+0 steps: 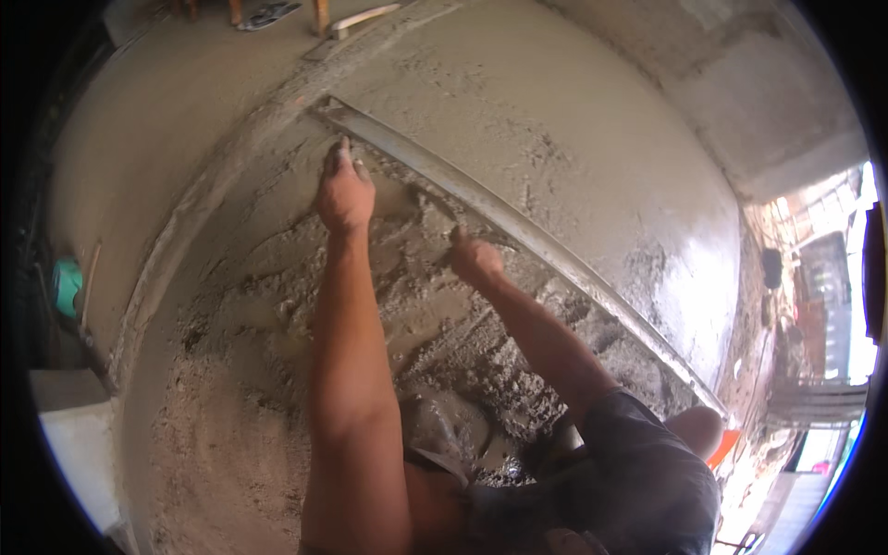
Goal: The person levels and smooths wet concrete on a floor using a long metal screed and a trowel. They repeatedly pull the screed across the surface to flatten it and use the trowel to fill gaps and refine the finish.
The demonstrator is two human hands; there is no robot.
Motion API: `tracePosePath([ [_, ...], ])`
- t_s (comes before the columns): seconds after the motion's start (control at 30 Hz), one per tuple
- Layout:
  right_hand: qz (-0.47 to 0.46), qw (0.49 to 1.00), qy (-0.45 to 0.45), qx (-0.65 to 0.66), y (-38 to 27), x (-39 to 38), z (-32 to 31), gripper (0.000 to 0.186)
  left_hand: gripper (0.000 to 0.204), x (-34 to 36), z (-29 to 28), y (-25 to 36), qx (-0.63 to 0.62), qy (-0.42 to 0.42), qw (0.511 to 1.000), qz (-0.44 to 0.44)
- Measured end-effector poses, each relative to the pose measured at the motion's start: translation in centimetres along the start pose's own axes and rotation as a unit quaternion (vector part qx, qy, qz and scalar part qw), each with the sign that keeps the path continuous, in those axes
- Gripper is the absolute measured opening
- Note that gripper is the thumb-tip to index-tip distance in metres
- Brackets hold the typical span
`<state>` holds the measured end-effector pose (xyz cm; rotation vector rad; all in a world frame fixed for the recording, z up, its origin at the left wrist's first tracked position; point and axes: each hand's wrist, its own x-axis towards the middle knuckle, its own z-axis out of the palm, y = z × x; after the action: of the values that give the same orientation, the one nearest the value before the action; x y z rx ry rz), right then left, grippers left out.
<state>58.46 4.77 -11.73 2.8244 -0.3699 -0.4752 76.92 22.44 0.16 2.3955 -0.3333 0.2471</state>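
Observation:
A long straight metal bar (pixel 518 222) lies slantwise over wet grey cement (pixel 444 319), from the far left down to the near right. My left hand (pixel 346 192) is at the bar's far end, index finger stretched toward its near edge and thumb apart; I see nothing in its grasp. Closer to the bar's middle, on its near side, my right hand (pixel 477 261) is closed. A dark, mud-coated strip (pixel 433 199) runs out ahead of these fingers, but its kind cannot be made out. Both hands are smeared with cement.
Smooth wet cement (pixel 592 111) spreads beyond the bar; rough, lumpy cement lies on my side. A raised edge (pixel 199 199) curves along the left. Farther off are a wooden-handled tool (pixel 365 18) and a sandal (pixel 268 15). A concrete wall (pixel 786 102) borders the far right.

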Motion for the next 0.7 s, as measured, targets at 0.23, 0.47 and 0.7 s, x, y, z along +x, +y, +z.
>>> tracePosePath([
  [0.23, 0.172, 0.874, -0.149, 0.428, -6.8, 6.1, -7.6, 0.041, 0.054, -0.2, 1.7, 1.5, 0.038, -0.155, 0.982, 0.105],
  [0.47, -0.066, 0.989, 0.022, 0.134, -8.5, 6.4, -10.1, 0.04, 0.057, 1.2, 3.0, 5.9, -0.034, -0.219, 0.969, 0.114],
  [0.7, 0.155, 0.934, 0.289, 0.14, -8.9, 11.3, -18.1, 0.041, 0.05, 0.7, 2.2, 5.4, -0.101, -0.098, 0.98, 0.139],
])
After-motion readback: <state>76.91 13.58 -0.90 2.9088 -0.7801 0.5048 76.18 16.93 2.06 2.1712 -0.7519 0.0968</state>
